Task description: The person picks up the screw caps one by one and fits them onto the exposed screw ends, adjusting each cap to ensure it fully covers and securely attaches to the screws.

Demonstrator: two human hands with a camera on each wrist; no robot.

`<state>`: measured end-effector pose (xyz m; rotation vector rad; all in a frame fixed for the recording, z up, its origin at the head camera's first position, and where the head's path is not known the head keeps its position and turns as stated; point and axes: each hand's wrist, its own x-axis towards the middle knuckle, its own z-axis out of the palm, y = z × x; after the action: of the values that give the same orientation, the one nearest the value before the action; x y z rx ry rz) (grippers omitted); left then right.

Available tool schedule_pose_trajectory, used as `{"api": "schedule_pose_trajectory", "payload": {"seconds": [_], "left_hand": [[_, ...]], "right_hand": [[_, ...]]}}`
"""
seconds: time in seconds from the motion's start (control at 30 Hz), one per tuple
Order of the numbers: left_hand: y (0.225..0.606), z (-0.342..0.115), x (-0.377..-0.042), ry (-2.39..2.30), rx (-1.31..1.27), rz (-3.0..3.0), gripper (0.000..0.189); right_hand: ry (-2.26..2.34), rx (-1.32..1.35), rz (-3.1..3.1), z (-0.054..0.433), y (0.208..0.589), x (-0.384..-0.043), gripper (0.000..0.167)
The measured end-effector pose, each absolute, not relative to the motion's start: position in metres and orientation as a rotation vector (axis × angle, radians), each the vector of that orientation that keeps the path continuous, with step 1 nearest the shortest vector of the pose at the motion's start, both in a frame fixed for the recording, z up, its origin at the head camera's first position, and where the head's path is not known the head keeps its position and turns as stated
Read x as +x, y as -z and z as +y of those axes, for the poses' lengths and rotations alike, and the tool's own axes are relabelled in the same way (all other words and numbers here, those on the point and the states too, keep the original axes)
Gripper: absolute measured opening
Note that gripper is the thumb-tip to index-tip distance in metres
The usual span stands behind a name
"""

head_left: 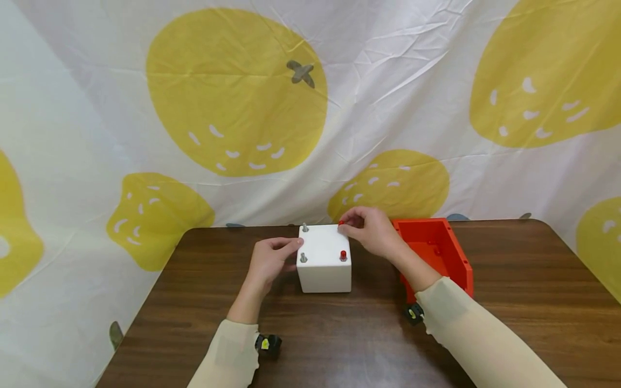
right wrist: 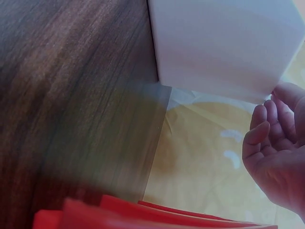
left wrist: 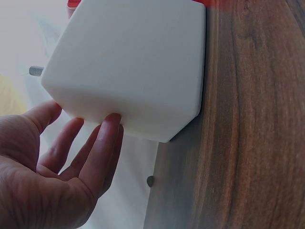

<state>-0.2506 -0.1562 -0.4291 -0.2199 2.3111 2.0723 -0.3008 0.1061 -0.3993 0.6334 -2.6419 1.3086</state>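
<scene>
A white block (head_left: 324, 247) stands on the table with metal bolts sticking up near its top corners. Both left bolts, the back one (head_left: 304, 228) and the front one (head_left: 303, 258), are bare; a red cap (head_left: 343, 255) sits on the front right one. At the back right corner my right hand (head_left: 371, 230) pinches another small red cap (head_left: 341, 222), mostly covered by the fingers, with the bolt there hidden. My left hand (left wrist: 62, 167) touches the block's left side with extended fingers, its thumb at the top edge.
Right of the block, a red open bin (head_left: 458, 253) stands under my right forearm, close to the wrist. The brown wooden table (head_left: 320, 334) reaches back to a hanging white cloth (head_left: 271, 199) printed with yellow fruit, just behind the block.
</scene>
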Motion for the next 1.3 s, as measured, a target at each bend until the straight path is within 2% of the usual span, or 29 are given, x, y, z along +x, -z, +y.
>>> {"api": "schedule_pose_trajectory", "payload": {"seconds": [0.7,1.3], "left_hand": [[0.427,-0.155,-0.25,-2.083,-0.217,2.299,0.033],[0.428,-0.152,-0.251,-2.072,-0.203,2.299,0.033]], "right_hand": [[-1.296,0.602,-2.659,0.12,0.394,-0.292,0.021],[-1.132,0.651,-2.68,0.16,0.382,-0.276,0.019]]}}
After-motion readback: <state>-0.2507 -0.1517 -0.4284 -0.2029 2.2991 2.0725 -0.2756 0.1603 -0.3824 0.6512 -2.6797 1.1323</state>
